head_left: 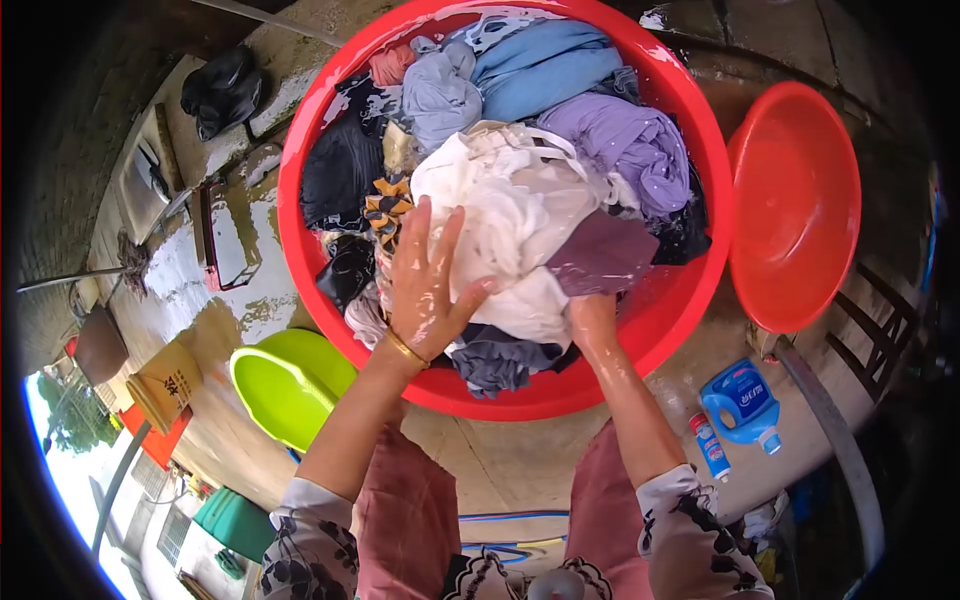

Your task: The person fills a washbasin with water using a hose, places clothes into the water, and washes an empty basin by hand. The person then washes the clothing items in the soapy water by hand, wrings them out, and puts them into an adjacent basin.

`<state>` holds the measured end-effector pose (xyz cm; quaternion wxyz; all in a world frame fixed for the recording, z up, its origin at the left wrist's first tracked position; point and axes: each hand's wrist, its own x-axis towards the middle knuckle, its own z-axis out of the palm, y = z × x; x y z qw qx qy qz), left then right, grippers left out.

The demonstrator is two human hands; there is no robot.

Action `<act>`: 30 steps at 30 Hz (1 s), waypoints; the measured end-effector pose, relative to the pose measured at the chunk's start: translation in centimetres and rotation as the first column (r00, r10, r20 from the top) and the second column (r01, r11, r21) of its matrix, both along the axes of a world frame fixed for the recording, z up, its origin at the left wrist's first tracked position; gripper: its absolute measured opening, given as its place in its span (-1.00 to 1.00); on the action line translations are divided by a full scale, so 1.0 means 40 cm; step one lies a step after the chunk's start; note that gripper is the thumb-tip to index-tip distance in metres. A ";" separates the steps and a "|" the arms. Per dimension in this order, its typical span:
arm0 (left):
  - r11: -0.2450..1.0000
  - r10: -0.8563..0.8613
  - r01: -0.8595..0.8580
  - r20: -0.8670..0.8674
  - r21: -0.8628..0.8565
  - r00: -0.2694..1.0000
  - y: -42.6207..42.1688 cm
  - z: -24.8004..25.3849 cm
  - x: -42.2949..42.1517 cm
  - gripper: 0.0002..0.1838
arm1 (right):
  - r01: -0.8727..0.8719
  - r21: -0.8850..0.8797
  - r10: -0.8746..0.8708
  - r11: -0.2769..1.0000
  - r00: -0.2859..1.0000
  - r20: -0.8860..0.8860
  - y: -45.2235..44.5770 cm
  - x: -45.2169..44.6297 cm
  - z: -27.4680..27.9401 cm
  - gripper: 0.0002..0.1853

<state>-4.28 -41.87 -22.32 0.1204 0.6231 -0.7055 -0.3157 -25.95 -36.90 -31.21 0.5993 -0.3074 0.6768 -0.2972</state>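
A large red basin is heaped with wet laundry. My left hand, wet and with a bracelet at the wrist, lies with spread fingers on the left side of a white garment. At the garment's lower right, my right hand reaches under a mauve cloth, and its fingers are hidden there. Around these lie a lavender garment, a blue garment, a pale grey-blue bundle, a black garment, an orange-and-black patterned cloth and a dark grey cloth.
Right of the large basin stands a smaller red basin. A blue detergent bottle and a small blue-and-red bottle lie at the lower right. A lime-green basin sits at the left. Wet concrete floor surrounds everything.
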 end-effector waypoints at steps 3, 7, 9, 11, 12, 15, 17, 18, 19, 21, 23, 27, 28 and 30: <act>0.998 -0.023 0.016 0.140 0.053 0.990 0.089 -0.198 0.047 -0.25 | -0.334 -0.192 0.233 0.923 0.880 -0.413 -0.039 0.155 0.066 -0.44; 0.971 -0.139 0.038 0.429 0.236 0.893 0.119 -0.287 0.068 -0.45 | -0.552 -0.165 0.355 0.818 0.709 -0.609 -0.091 0.233 -0.049 -0.62; 0.952 -0.193 0.044 0.481 0.304 0.855 0.090 -0.324 0.057 -0.48 | -0.574 -0.103 0.399 0.812 0.675 -0.621 -0.110 0.251 -0.117 -0.74; 0.693 -0.295 -0.145 0.461 0.706 0.837 0.018 -0.372 0.046 -0.57 | -0.565 -0.073 0.432 0.822 0.702 -0.566 -0.134 0.253 -0.175 -0.79; 0.691 -0.293 -0.147 0.461 0.707 0.838 0.016 -0.424 0.056 -0.57 | -0.561 -0.046 0.465 0.827 0.727 -0.506 -0.145 0.253 -0.206 -0.84; 0.631 -0.222 -0.207 0.429 0.748 0.876 -0.031 -0.502 0.066 -0.57 | -0.641 0.074 0.582 0.764 0.634 -0.509 -0.185 0.253 -0.286 -0.82; 0.592 -0.327 -0.087 0.338 0.801 0.883 -0.047 -0.532 0.088 -0.61 | -0.685 0.179 0.670 0.706 0.564 -0.483 -0.209 0.246 -0.309 -0.76; 0.593 -0.368 -0.024 0.298 0.805 0.881 -0.052 -0.544 0.107 -0.62 | -0.712 0.238 0.729 0.660 0.530 -0.435 -0.230 0.249 -0.305 -0.75; 0.599 -0.408 0.038 0.264 0.800 0.874 -0.065 -0.549 0.125 -0.64 | -0.737 0.289 0.779 0.611 0.494 -0.387 -0.258 0.252 -0.294 -0.74; 0.603 -0.492 0.164 0.202 0.780 0.847 -0.097 -0.540 0.152 -0.67 | -0.772 0.388 0.862 0.504 0.421 -0.282 -0.307 0.255 -0.258 -0.70; 0.603 -0.575 0.306 0.135 0.737 0.807 -0.160 -0.501 0.164 -0.70 | -0.945 0.212 0.931 0.248 0.172 -0.323 -0.367 0.223 -0.238 -0.69; 0.817 -0.419 0.262 0.218 0.513 0.881 -0.293 -0.222 0.162 -0.75 | -0.990 0.044 0.893 0.131 0.098 -0.439 -0.470 0.159 0.039 -0.77; 0.864 -0.339 0.167 0.305 0.474 0.890 -0.338 -0.113 0.142 -0.73 | -0.960 0.053 0.916 0.276 0.245 -0.319 -0.539 0.165 0.128 -0.79; 0.999 -0.038 0.039 0.053 -0.024 0.998 -0.403 -0.105 0.166 -0.67 | -0.909 -0.094 0.710 0.407 0.379 -0.594 -0.665 0.174 0.106 -0.70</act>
